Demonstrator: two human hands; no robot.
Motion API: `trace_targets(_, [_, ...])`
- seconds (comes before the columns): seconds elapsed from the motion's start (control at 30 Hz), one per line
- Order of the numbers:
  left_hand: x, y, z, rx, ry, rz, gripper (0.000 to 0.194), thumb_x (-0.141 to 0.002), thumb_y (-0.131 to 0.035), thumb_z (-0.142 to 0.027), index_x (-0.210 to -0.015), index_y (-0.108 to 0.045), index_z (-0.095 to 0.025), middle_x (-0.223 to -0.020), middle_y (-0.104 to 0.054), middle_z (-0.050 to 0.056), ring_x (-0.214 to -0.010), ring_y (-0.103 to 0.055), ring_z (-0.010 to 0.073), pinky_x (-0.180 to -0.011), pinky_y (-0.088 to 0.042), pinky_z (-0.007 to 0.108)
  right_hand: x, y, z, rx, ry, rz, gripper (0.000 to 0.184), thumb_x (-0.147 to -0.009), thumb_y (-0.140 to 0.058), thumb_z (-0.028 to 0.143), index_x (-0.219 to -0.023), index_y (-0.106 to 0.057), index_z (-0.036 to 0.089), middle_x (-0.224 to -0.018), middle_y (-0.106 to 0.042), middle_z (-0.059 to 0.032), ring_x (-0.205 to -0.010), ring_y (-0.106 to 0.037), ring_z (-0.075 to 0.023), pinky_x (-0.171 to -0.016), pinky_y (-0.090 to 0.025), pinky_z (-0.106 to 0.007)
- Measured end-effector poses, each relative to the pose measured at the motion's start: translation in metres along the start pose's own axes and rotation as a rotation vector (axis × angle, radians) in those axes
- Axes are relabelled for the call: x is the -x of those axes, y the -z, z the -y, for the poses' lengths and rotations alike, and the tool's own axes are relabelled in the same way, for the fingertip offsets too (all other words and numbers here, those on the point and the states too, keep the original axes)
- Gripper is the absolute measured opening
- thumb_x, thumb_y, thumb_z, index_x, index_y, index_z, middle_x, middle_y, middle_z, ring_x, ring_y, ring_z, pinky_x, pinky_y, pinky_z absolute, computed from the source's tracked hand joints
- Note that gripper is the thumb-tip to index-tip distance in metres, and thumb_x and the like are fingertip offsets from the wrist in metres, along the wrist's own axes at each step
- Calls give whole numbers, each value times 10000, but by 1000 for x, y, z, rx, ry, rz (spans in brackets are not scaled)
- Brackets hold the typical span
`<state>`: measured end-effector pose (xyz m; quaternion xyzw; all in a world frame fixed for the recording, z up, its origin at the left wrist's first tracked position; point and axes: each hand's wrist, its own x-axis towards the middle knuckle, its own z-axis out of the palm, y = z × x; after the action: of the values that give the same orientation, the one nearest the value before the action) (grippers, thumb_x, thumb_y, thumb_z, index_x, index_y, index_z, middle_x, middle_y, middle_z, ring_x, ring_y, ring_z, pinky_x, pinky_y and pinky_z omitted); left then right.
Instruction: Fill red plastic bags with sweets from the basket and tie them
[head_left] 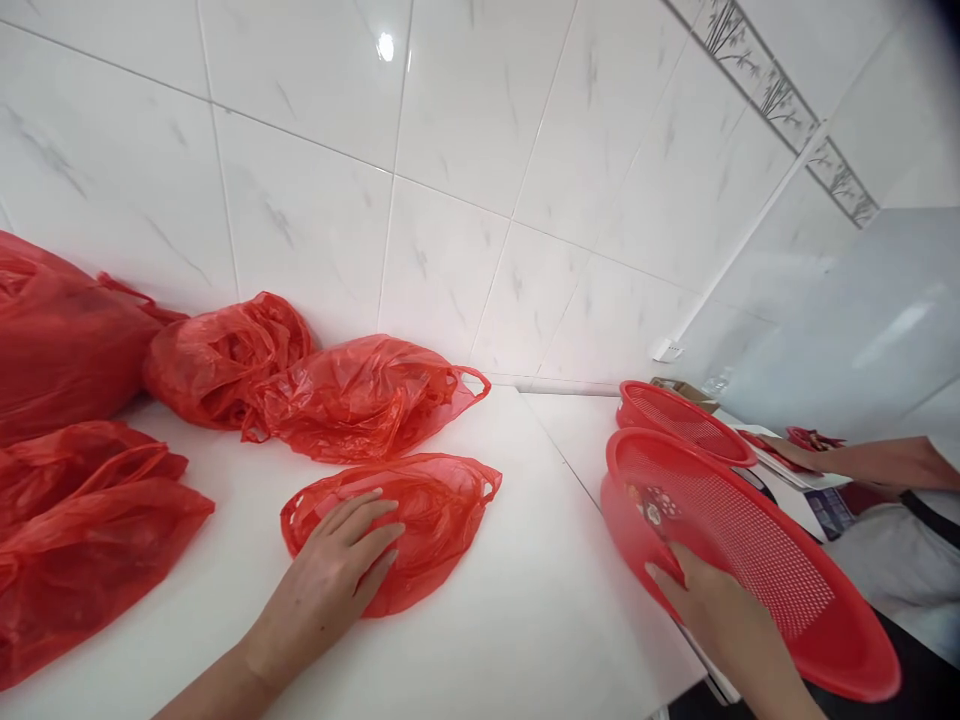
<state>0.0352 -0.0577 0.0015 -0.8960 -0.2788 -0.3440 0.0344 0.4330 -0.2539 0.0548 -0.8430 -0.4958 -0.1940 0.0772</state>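
My left hand [341, 570] lies on a thin red plastic bag [442, 520] on the white table, its fingers stretched out over the film. The bag is flattened, with loop handles at its ends. At the right, my right hand [712, 610] grips the near rim of a red mesh plastic basket [787, 570], thumb outside the rim. The basket is tilted, its inside facing me. A few small items [654, 505], patterned dark and white, lie inside it near its left end; I cannot make out their kind.
Several filled red bags, among them a tied one [375, 400], line the tiled wall [457, 250]. More red bags [90, 530] lie at the left. A second red basket [682, 425] stands behind the first. At the far right another person's arm [877, 462] reaches over a white table.
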Motion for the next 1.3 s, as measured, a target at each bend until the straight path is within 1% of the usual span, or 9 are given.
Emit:
trace_targets(0.1, [1,-3,-1,17,-3,10,216,-874,-488,-246,-1032,-636,-252,-1210,-574,37,-1188,-475,243,-951,-457,388,22,-10,7,71,66,47,332,-877,-360,303,-995,-648,185,-849,-692,-111,-675,-667,-221,-550,-484,-281])
trace_targets(0.23, [1,-2,1,26,17,27,229,-877,-462,-248,-1026,-636,-258,-1211,-579,44,-1189,-482,257,-939,-470,378,44,-16,20,114,142,67,343,-844,-389,193,-1115,-599,194,-917,-703,-62,-727,-679,-192,-550,-500,-237])
trace_targets(0.33, [0,0,1,31,25,25,228,-873,-458,-243,-1014,-635,-266,-1200,-585,46,-1191,-483,260,-942,-471,378,51,-17,23,105,195,54,397,-806,-409,132,-1153,-580,219,-974,-698,-41,-745,-675,-172,-579,-511,-219])
trace_targets(0.43, [-1,1,0,32,28,7,229,-869,-460,-247,-1017,-632,-274,-1188,-594,45,-1181,-496,258,-934,-479,375,52,-16,23,111,229,45,414,-777,-414,89,-1120,-601,227,-997,-693,-40,-792,-671,-173,-625,-518,-220])
trace_targets(0.63, [0,-3,2,45,32,-10,222,-858,-472,-262,-997,-644,-268,-1172,-600,40,-1166,-508,250,-921,-491,368,49,-16,27,137,223,48,432,-744,-434,54,-1090,-625,229,-941,-700,-24,-744,-671,-157,-587,-509,-203])
trace_targets(0.83, [0,-3,2,45,40,0,224,-861,-468,-264,-991,-650,-261,-1182,-595,45,-1169,-508,254,-918,-494,372,50,-20,27,148,237,-18,422,-759,-424,76,-1092,-631,232,-984,-698,-29,-746,-674,-148,-555,-500,-182])
trace_targets(0.97, [-2,2,-1,47,31,-33,225,-859,-467,-265,-984,-655,-267,-1171,-606,48,-1150,-525,263,-906,-503,381,58,-24,29,125,251,-31,423,-760,-429,91,-1111,-623,224,-991,-696,-44,-742,-672,-164,-582,-515,-201])
trace_targets(1.13, [-3,3,0,64,42,-15,212,-864,-478,-272,-997,-642,-268,-1166,-613,54,-1121,-549,269,-877,-521,369,70,-32,38,147,235,-23,501,-759,-387,37,-1176,-587,232,-1081,-667,-55,-788,-664,-185,-662,-529,-256])
trace_targets(1.3, [-1,1,3,61,47,-24,223,-869,-475,-285,-1019,-639,-268,-1181,-605,63,-1129,-543,280,-880,-516,379,69,-32,42,158,208,7,489,-767,-367,30,-1158,-594,218,-1071,-668,-65,-784,-662,-188,-674,-523,-276])
